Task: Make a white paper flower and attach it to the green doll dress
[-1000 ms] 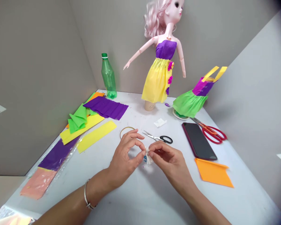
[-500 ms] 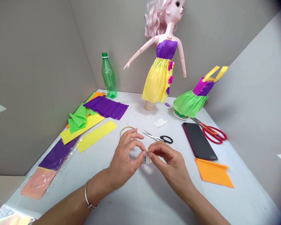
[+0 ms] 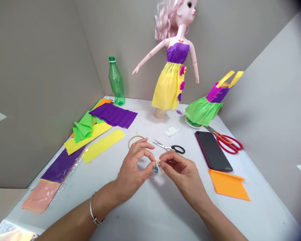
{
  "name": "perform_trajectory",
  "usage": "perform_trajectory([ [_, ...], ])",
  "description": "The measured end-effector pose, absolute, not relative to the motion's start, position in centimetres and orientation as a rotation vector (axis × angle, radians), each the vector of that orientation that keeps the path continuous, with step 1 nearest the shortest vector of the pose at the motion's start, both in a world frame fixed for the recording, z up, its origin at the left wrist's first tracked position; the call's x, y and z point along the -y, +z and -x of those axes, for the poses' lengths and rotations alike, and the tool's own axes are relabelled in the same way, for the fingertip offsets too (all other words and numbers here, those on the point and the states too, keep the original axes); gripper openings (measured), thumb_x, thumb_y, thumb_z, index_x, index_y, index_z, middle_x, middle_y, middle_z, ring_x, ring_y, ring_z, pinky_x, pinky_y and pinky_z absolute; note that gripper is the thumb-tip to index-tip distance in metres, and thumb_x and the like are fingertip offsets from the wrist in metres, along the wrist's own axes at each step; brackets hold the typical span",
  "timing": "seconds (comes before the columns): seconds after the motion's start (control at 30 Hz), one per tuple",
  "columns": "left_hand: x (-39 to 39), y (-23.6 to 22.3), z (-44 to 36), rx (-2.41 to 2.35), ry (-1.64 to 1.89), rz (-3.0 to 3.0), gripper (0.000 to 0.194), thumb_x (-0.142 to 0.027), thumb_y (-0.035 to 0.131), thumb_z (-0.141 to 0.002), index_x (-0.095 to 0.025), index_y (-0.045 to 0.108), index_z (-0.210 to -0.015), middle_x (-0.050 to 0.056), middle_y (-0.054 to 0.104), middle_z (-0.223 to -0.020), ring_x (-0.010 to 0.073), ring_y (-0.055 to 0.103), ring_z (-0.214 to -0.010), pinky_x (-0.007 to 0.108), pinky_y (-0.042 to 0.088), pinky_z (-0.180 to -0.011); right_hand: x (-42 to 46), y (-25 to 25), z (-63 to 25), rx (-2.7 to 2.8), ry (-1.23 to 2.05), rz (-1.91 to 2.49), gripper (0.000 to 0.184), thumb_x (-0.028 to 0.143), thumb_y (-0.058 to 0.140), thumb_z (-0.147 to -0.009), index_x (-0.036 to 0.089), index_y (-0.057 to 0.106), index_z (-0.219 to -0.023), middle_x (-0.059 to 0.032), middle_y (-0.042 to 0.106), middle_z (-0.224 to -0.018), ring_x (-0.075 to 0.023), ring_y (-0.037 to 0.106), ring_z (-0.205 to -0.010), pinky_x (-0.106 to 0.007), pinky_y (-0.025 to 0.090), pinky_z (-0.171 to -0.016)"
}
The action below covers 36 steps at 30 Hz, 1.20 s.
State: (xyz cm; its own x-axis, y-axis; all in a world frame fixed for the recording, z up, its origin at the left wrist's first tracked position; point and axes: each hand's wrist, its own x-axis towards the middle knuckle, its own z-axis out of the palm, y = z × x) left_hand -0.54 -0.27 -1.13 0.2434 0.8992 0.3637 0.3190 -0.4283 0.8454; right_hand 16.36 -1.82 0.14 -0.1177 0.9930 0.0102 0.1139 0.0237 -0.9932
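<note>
Shifting a little, your right hand [image 3: 182,172] is pinching with your left hand [image 3: 132,170] a small white paper piece [image 3: 159,166], I think; both grips are clamping it.

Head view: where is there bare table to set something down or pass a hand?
Bare white table lies below the left hand and right hand, and between the right hand and the orange paper. Crowded: the left side, with crepe paper strips, and the back right, with the phone and red-handled scissors.
</note>
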Motion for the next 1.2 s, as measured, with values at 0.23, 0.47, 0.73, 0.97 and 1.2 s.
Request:
perform_trajectory([
  [0.23, 0.22, -1.22, 0.95, -1.073, 1.111, -1.763, 0.006, -0.018, 0.06, -0.084, -0.022, 0.059, -0.08, 0.006, 0.06, -0.119, 0.0253, 0.037, -0.136, 0.048, 0.028, -0.113, 1.65, -0.05, -16.7, 1.306, 1.324, 1.22, 0.015, 0.033, 0.068, -0.082, 0.02, 0.064, -0.076, 0.0006, 0.058, -0.073, -0.0142, 0.052, -0.068, -0.025, 0.042, -0.062],
  [0.47, -0.19, -1.39, 1.41, -0.983, 1.037, -1.571, 0.005, -0.024, 0.061, -0.085, -0.024, 0.059, -0.08, 0.005, 0.06, -0.123, 0.026, 0.039, -0.137, 0.048, 0.028, -0.114, 1.35, -0.64, -17.16, 1.203, 1.446, 1.173, 0.016, 0.035, 0.069, -0.081, 0.019, 0.066, -0.079, 0.0007, 0.059, -0.074, -0.0141, 0.051, -0.07, -0.025, 0.041, -0.066],
  [0.73, -0.42, -0.87, 1.51, -1.024, 1.074, -1.413, 0.012, -0.031, 0.06, -0.087, -0.022, 0.055, -0.08, 0.007, 0.062, -0.119, 0.025, 0.044, -0.133, 0.045, 0.032, -0.112, 1.18, -0.58, -17.28, 1.09, 1.513, 1.134, 0.017, 0.034, 0.072, -0.08, 0.018, 0.066, -0.08, 0.0002, 0.062, -0.075, -0.013, 0.053, -0.069, -0.025, 0.042, -0.066],
  [0.97, -0.49, -1.34, 1.42, -1.089, 1.095, -1.448, 0.014, -0.03, 0.058, -0.088, -0.024, 0.058, -0.101, 0.007, 0.06, -0.122, 0.0239, 0.049, -0.128, 0.042, 0.035, -0.11, 1.23, -0.49, -17.22, 1.114, 1.477, 1.147, 0.017, 0.035, 0.07, -0.081, 0.019, 0.066, -0.081, -0.0012, 0.063, -0.077, -0.0144, 0.055, -0.07, -0.026, 0.043, -0.067],
  [1.2, -0.15, -0.88, 1.37, -0.964, 0.91, -1.508, 0.012, -0.036, 0.056, -0.09, -0.025, 0.06, -0.093, 0.005, 0.066, -0.11, 0.0268, 0.048, -0.131, 0.043, 0.037, -0.109, 1.71, 0.0, -16.78, 1.262, 1.312, 1.223, 0.02, 0.039, 0.069, -0.08, 0.02, 0.066, -0.078, -0.0012, 0.061, -0.074, -0.0158, 0.052, -0.069, -0.027, 0.041, -0.063],
])
